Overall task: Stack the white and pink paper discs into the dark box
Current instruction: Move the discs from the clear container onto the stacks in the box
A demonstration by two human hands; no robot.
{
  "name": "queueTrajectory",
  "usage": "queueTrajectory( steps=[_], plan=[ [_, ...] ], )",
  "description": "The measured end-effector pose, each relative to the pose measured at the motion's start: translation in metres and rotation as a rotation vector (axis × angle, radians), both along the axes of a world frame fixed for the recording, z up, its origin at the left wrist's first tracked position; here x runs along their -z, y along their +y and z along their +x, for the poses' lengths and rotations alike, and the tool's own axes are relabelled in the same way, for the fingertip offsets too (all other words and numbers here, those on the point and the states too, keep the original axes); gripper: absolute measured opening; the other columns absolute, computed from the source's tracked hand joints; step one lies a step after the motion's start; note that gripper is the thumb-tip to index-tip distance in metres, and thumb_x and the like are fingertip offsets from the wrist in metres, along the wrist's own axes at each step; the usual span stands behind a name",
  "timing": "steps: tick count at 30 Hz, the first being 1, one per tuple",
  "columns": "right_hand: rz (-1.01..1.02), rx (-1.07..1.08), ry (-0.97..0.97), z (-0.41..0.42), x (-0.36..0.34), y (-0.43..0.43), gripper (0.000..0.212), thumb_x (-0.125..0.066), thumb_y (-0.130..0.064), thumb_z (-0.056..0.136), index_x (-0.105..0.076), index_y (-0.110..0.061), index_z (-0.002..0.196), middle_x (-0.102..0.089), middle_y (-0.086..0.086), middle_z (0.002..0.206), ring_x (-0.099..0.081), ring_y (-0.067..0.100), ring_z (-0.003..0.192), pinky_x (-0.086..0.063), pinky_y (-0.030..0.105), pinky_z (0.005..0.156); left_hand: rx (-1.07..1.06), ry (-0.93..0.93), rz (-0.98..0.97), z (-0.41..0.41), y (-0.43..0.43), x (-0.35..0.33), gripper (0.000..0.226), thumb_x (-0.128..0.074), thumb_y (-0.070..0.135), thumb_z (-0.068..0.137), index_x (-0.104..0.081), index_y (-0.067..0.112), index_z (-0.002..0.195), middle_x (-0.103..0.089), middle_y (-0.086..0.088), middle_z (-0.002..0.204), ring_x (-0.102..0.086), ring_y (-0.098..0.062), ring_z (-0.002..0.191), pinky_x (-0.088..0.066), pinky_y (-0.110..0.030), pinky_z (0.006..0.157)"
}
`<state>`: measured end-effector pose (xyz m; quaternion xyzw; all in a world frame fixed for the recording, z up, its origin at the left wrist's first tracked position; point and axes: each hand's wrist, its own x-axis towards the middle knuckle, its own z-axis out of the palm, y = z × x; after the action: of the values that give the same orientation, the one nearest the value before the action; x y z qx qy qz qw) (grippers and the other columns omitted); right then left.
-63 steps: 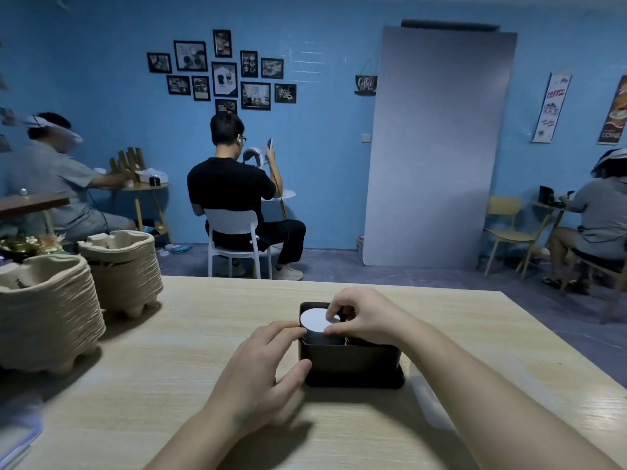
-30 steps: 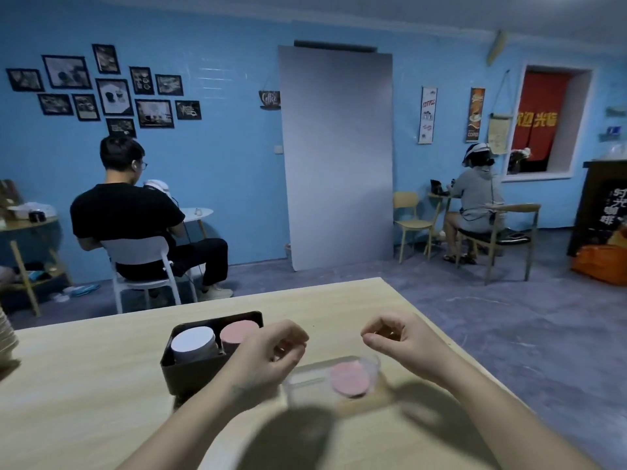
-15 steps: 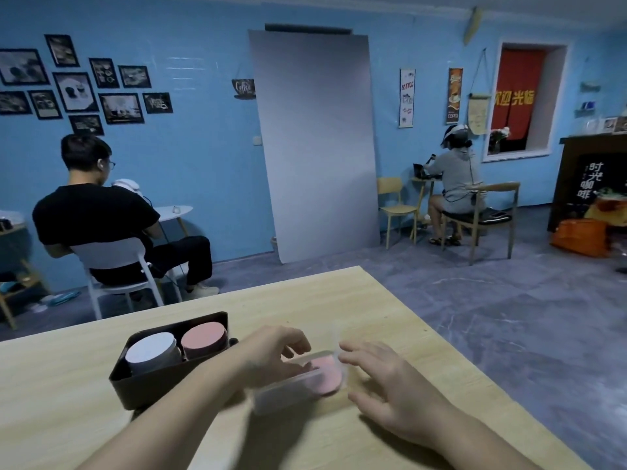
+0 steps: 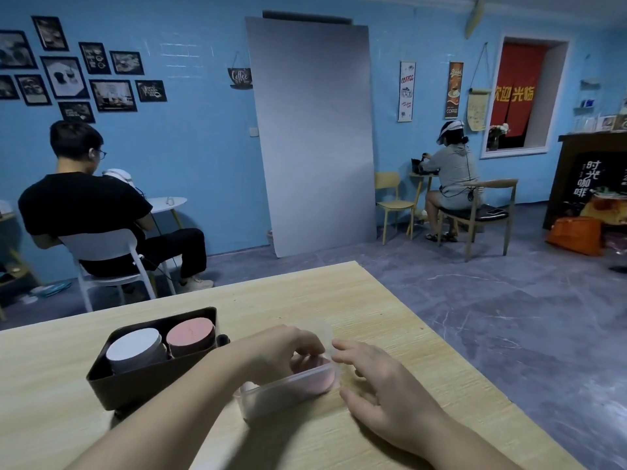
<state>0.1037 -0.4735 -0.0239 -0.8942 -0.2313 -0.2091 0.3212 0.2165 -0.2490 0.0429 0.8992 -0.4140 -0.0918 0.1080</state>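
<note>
Head view: pick-up step. Left hand [image 4: 285, 354] curled into clear tub [image 4: 281, 398] over pink discs [image 4: 320, 376], grasp not discernible; right hand [image 4: 383, 391] slack-fingered just beside tub, toward table [image 4: 373, 310] right edge. Dark box [image 4: 135, 388] left of tub, holding white stack [image 4: 134, 344] and pink stack [image 4: 190, 334]. Next: pinch discs, lift, set squarely on pink stack.

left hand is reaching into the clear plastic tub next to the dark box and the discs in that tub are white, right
Not quite. The head view shows pink paper discs, not white, in the clear plastic tub. The left hand does reach into it, next to the dark rectangular box.
</note>
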Motion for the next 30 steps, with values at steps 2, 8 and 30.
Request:
queueTrajectory(
  steps=[2, 8, 30],
  plan=[
    [-0.011, 0.005, -0.011, 0.001, 0.001, 0.0, 0.053, -0.063, -0.036, 0.091, -0.044, -0.049, 0.139, -0.044, -0.027, 0.151, -0.042, -0.003, 0.138, -0.045, 0.028, 0.108, 0.004, 0.01, -0.009, 0.0, 0.002, 0.001, 0.033, -0.063, 0.023, 0.093, -0.065, 0.033, 0.125, -0.068, 0.015, 0.118, -0.061, -0.004, 0.108, -0.052, -0.028, 0.098],
    [-0.048, 0.003, -0.026, 0.001, 0.0, 0.001, 0.054, -0.063, -0.037, 0.091, -0.042, -0.051, 0.138, -0.039, -0.027, 0.155, -0.039, -0.004, 0.139, -0.042, 0.023, 0.109, -0.028, 0.018, -0.086, -0.004, 0.006, 0.003, 0.029, -0.065, 0.027, 0.091, -0.068, 0.028, 0.12, -0.071, 0.012, 0.112, -0.065, -0.007, 0.101, -0.053, -0.027, 0.094],
    [-0.091, 0.034, -0.202, 0.014, -0.013, 0.018, 0.017, -0.066, -0.04, 0.093, -0.069, -0.027, 0.104, -0.067, -0.019, 0.11, -0.057, 0.004, 0.108, -0.051, 0.026, 0.088, -0.286, 0.139, -0.687, -0.026, 0.075, -0.023, 0.048, -0.084, 0.04, 0.065, -0.07, 0.031, 0.11, -0.071, 0.023, 0.108, -0.068, -0.002, 0.106, -0.057, -0.023, 0.089]
  ],
)
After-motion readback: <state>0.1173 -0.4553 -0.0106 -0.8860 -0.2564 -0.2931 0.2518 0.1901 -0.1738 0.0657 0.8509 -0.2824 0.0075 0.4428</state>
